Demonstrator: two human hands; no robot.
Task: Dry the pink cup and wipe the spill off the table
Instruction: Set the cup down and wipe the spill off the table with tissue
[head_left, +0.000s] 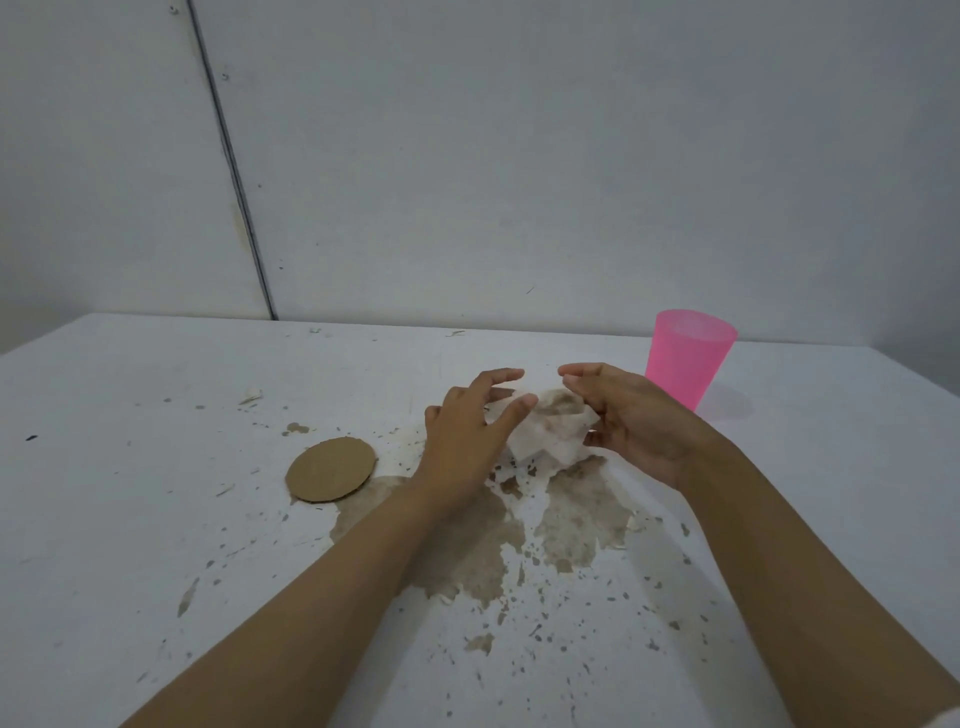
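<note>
Soggy tissue (545, 434) gathered above the brown spill (566, 514), centre frame.
Left hand (467, 441) is spread open, holding nothing; right hand (634, 426) curls round the wad. It looks limp and tear-prone, so cup it whole. The pink cup (688, 358), likely light and stiff, stands right of centre.

Seeing pink cup (688, 358) upright at rear right of table (156, 415), just beyond brown spill (571, 514). Seeing stained crumpled tissue (545, 436) between left hand (462, 441), fingers spread, and right hand (634, 421), fingers loosely curled. Can't confirm right-hand grip on tissue. Noting cardboard disc (331, 469) touching spill's left edge
</note>
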